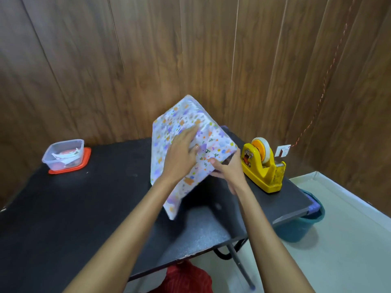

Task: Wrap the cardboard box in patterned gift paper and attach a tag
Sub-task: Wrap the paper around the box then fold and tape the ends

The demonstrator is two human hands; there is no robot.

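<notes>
The box [169,149], covered in white gift paper with purple and orange flowers, stands tilted on one corner near the middle of the black table [74,208]. My left hand [182,153] lies flat on its upper face, fingers spread. My right hand [228,168] grips the box's lower right edge from underneath, thumb on the paper. No tag shows on the box.
A yellow tape dispenser [261,166] stands just right of the box near the table's right edge. A clear plastic container [63,154] with paper bits rests on a red lid at the back left. A teal bucket [304,220] stands on the floor to the right.
</notes>
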